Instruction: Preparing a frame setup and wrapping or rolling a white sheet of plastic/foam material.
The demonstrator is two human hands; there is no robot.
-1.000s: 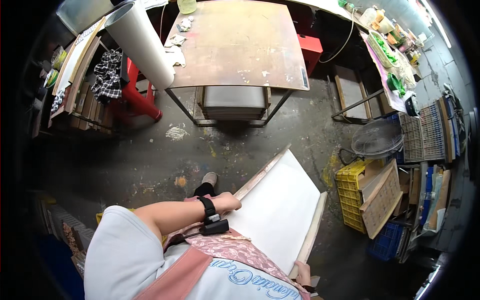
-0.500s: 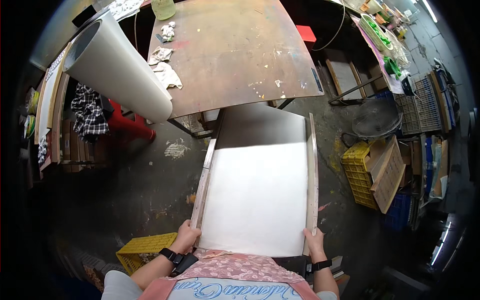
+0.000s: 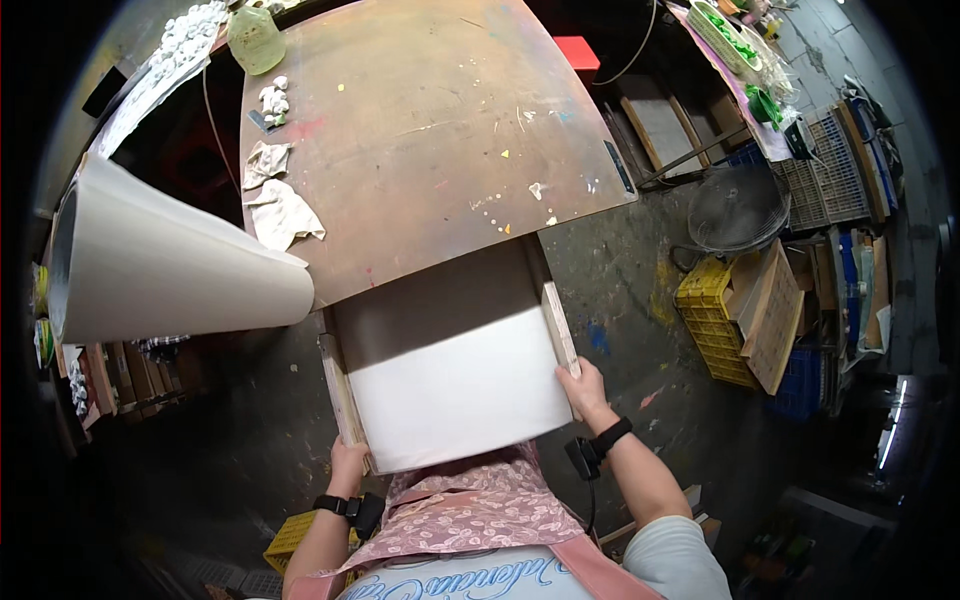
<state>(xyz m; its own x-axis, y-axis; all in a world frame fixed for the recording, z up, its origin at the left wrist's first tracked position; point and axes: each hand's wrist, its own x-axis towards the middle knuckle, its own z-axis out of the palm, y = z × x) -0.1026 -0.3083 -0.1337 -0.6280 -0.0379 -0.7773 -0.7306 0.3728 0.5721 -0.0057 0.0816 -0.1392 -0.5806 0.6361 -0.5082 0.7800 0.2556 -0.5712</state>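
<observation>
Two hands hold one white canvas [image 3: 460, 385] by its wooden side bars: the left hand [image 3: 347, 462] has its grip closed on the left bar, the right hand [image 3: 583, 385] on the right bar. Half a second ago the whole canvas lay clear in front of the tabletop [image 3: 420, 130]; now its far end has slid under the tabletop's near edge, so it looks to be going into storage beneath. Beside it, a big paper roll [image 3: 170, 270] overhangs the left; rags [image 3: 280, 212] lie on top.

1 canvas frame [image 3: 455, 385], 2 rags [image 3: 275, 195], 1 paper roll [image 3: 170, 270].
</observation>
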